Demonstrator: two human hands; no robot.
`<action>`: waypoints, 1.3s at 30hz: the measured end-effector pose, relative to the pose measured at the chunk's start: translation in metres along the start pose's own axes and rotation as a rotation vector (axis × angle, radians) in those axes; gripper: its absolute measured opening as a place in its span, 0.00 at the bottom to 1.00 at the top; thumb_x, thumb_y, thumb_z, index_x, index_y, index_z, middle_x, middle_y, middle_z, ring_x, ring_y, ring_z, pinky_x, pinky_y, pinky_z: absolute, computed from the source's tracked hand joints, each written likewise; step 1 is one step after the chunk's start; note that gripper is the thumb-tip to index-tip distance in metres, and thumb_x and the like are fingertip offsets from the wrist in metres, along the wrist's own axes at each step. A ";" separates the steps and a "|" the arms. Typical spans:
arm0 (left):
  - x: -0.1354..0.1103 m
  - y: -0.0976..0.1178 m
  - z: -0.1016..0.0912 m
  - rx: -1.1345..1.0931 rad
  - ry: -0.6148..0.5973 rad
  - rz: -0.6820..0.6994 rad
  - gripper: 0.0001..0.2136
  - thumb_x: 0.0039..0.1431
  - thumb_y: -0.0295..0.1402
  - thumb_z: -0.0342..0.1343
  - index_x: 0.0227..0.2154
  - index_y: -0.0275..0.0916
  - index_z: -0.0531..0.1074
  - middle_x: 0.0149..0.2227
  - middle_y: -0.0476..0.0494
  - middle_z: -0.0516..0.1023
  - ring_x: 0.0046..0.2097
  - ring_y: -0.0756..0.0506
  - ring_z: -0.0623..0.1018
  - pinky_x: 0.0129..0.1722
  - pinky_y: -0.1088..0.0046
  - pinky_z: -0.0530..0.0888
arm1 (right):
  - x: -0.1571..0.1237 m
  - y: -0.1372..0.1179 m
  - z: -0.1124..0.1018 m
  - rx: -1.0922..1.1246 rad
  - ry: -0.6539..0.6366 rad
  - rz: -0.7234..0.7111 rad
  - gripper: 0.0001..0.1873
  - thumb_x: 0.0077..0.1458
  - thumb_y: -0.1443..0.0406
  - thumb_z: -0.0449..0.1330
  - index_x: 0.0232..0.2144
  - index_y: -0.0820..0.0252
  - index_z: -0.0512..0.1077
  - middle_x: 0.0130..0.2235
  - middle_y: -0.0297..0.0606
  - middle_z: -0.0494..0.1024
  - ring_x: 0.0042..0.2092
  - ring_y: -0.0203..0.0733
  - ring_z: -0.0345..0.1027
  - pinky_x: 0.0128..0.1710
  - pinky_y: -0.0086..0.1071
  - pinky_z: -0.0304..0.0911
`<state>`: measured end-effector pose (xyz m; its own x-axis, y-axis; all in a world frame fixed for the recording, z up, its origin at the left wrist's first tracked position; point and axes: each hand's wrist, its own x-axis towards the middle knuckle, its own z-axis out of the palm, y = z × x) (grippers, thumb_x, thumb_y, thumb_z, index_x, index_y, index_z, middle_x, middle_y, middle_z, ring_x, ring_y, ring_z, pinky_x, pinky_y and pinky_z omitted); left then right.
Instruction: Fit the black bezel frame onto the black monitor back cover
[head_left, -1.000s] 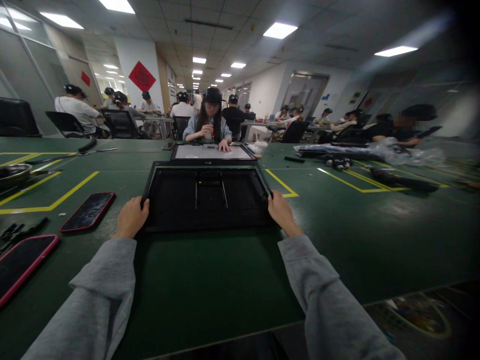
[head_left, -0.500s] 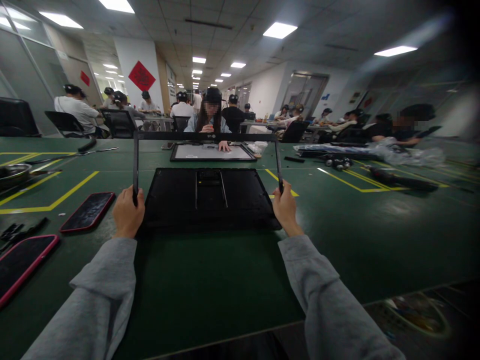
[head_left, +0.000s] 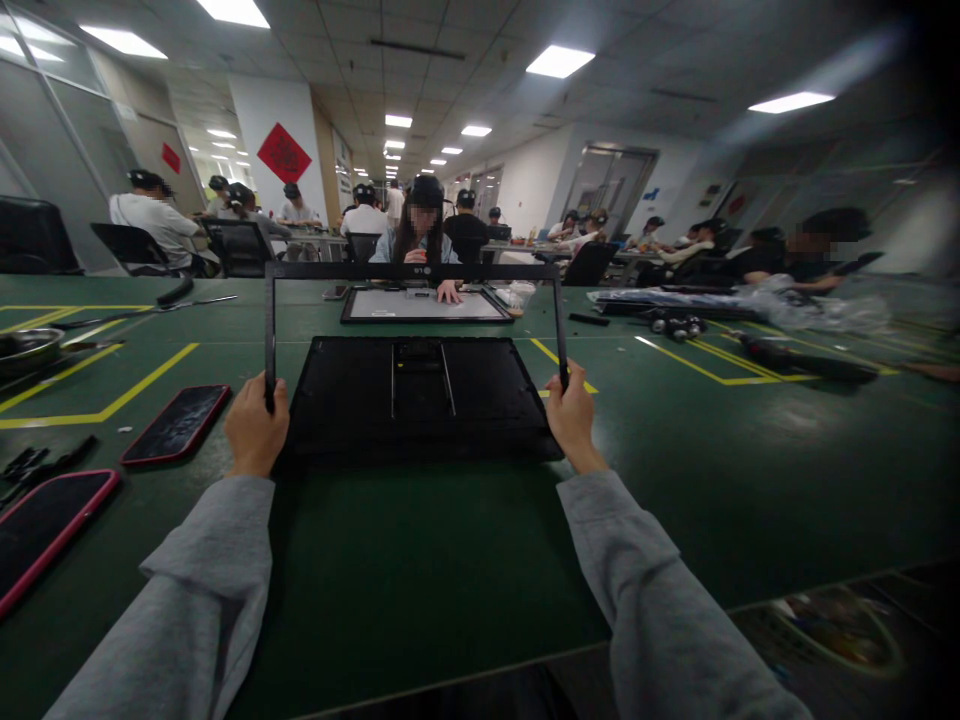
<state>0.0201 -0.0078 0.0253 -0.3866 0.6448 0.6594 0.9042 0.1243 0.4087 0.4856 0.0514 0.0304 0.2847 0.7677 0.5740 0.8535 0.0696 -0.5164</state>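
Frame (head_left: 345, 271), black rectangular plastic | left hand (head_left: 256, 428), right hand (head_left: 573, 418) clamped on sides | likely step: holding, inside surface's (head_left: 420, 560) near edge | next: even grip

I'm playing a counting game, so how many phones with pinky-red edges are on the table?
2. The farther phone lies left of the left hand, which grips the black frame; the nearer phone is cut off by the picture's left edge. Others could be hidden.

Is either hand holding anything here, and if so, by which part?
A thin black frame: the left hand grips its left side bar, the right hand its right side bar, both toward the lower end.
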 end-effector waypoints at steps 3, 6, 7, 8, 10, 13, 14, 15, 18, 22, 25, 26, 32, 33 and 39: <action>0.000 -0.002 0.002 -0.005 -0.003 0.003 0.24 0.66 0.45 0.37 0.56 0.38 0.65 0.49 0.37 0.74 0.50 0.40 0.73 0.48 0.65 0.68 | 0.000 0.001 0.001 -0.008 0.011 -0.007 0.25 0.64 0.60 0.40 0.61 0.61 0.53 0.45 0.46 0.76 0.45 0.49 0.71 0.46 0.40 0.62; 0.000 -0.003 0.003 -0.009 -0.005 0.002 0.24 0.66 0.45 0.37 0.56 0.37 0.65 0.49 0.36 0.74 0.50 0.40 0.74 0.48 0.65 0.68 | 0.000 0.001 0.001 -0.021 0.003 -0.005 0.24 0.64 0.60 0.40 0.60 0.62 0.53 0.45 0.46 0.76 0.45 0.49 0.71 0.45 0.39 0.62; 0.000 -0.003 0.003 -0.010 -0.006 0.002 0.24 0.66 0.45 0.37 0.56 0.37 0.65 0.49 0.36 0.74 0.50 0.40 0.74 0.48 0.65 0.68 | 0.000 0.001 0.002 -0.024 0.000 -0.005 0.24 0.64 0.60 0.40 0.60 0.62 0.53 0.45 0.46 0.76 0.45 0.49 0.71 0.45 0.39 0.62; 0.000 -0.003 0.003 -0.011 -0.008 0.001 0.24 0.66 0.45 0.37 0.56 0.37 0.65 0.49 0.36 0.74 0.50 0.40 0.73 0.48 0.65 0.68 | 0.000 0.001 0.002 -0.025 -0.003 -0.007 0.24 0.64 0.60 0.39 0.60 0.62 0.53 0.45 0.46 0.76 0.45 0.48 0.71 0.45 0.39 0.62; 0.000 -0.003 0.003 -0.010 -0.017 -0.005 0.24 0.66 0.44 0.37 0.55 0.37 0.65 0.50 0.36 0.74 0.50 0.40 0.73 0.48 0.65 0.68 | 0.000 0.000 0.002 -0.029 -0.006 -0.009 0.24 0.64 0.61 0.39 0.60 0.61 0.52 0.45 0.46 0.76 0.45 0.48 0.71 0.45 0.39 0.62; 0.000 -0.003 0.003 -0.004 -0.031 -0.014 0.24 0.65 0.44 0.37 0.55 0.37 0.66 0.49 0.35 0.74 0.50 0.40 0.73 0.47 0.65 0.68 | 0.000 0.000 0.003 -0.034 -0.005 -0.003 0.24 0.64 0.61 0.39 0.60 0.61 0.53 0.46 0.46 0.76 0.45 0.48 0.71 0.45 0.38 0.62; 0.000 -0.003 0.003 -0.001 -0.035 -0.018 0.24 0.65 0.44 0.37 0.55 0.37 0.66 0.49 0.35 0.74 0.50 0.40 0.73 0.47 0.65 0.68 | 0.000 0.000 0.003 -0.032 -0.003 -0.002 0.24 0.64 0.61 0.40 0.60 0.61 0.53 0.46 0.46 0.76 0.45 0.48 0.71 0.45 0.38 0.62; -0.001 -0.003 0.003 0.002 -0.039 -0.023 0.24 0.65 0.44 0.37 0.55 0.37 0.66 0.49 0.35 0.74 0.50 0.39 0.73 0.47 0.65 0.68 | 0.000 0.000 0.003 -0.027 -0.001 -0.003 0.24 0.64 0.61 0.40 0.59 0.61 0.54 0.46 0.46 0.76 0.45 0.48 0.71 0.45 0.38 0.62; -0.001 -0.004 0.004 0.007 -0.056 -0.041 0.24 0.65 0.44 0.37 0.55 0.36 0.66 0.50 0.34 0.74 0.49 0.39 0.73 0.47 0.64 0.68 | -0.001 0.000 0.005 -0.009 -0.002 -0.003 0.23 0.63 0.61 0.41 0.59 0.61 0.56 0.44 0.46 0.76 0.44 0.48 0.71 0.45 0.39 0.62; -0.001 -0.006 0.007 0.012 -0.079 -0.042 0.24 0.65 0.44 0.38 0.55 0.37 0.66 0.49 0.34 0.74 0.48 0.39 0.74 0.45 0.64 0.68 | 0.000 0.004 0.009 -0.024 -0.052 0.030 0.23 0.63 0.61 0.42 0.59 0.61 0.56 0.43 0.46 0.77 0.43 0.49 0.71 0.44 0.39 0.62; 0.000 -0.009 0.010 0.049 -0.148 -0.051 0.24 0.64 0.45 0.38 0.52 0.38 0.69 0.46 0.34 0.76 0.46 0.38 0.75 0.42 0.64 0.68 | 0.000 0.008 0.014 -0.043 -0.112 0.054 0.23 0.62 0.63 0.43 0.58 0.62 0.58 0.41 0.45 0.77 0.44 0.49 0.71 0.44 0.38 0.62; 0.000 -0.010 0.012 0.066 -0.183 -0.059 0.23 0.64 0.46 0.38 0.51 0.38 0.70 0.45 0.35 0.77 0.45 0.38 0.75 0.41 0.64 0.68 | -0.001 0.010 0.016 -0.049 -0.132 0.061 0.23 0.62 0.63 0.43 0.57 0.62 0.58 0.41 0.45 0.78 0.44 0.49 0.71 0.44 0.38 0.62; 0.002 -0.016 0.019 0.079 -0.251 -0.041 0.23 0.64 0.46 0.39 0.51 0.39 0.70 0.47 0.35 0.77 0.45 0.38 0.75 0.41 0.65 0.68 | -0.003 0.018 0.022 -0.050 -0.186 0.069 0.21 0.61 0.64 0.45 0.56 0.62 0.60 0.39 0.46 0.78 0.41 0.48 0.72 0.42 0.37 0.62; 0.002 -0.017 0.019 0.073 -0.241 -0.031 0.23 0.64 0.46 0.39 0.51 0.39 0.70 0.47 0.35 0.76 0.46 0.38 0.75 0.41 0.65 0.68 | -0.002 0.019 0.023 -0.044 -0.179 0.067 0.22 0.61 0.64 0.45 0.56 0.62 0.60 0.39 0.45 0.78 0.41 0.48 0.72 0.42 0.37 0.62; 0.001 -0.018 0.021 0.075 -0.178 0.000 0.23 0.64 0.45 0.40 0.50 0.37 0.71 0.49 0.36 0.75 0.46 0.40 0.74 0.42 0.65 0.68 | 0.000 0.025 0.028 -0.013 -0.153 0.044 0.21 0.61 0.65 0.46 0.56 0.62 0.61 0.36 0.44 0.78 0.40 0.48 0.72 0.41 0.37 0.61</action>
<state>0.0076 0.0062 0.0052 -0.3541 0.7673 0.5346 0.9179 0.1756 0.3559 0.4950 0.0706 -0.0003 0.2529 0.8579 0.4472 0.8478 0.0262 -0.5297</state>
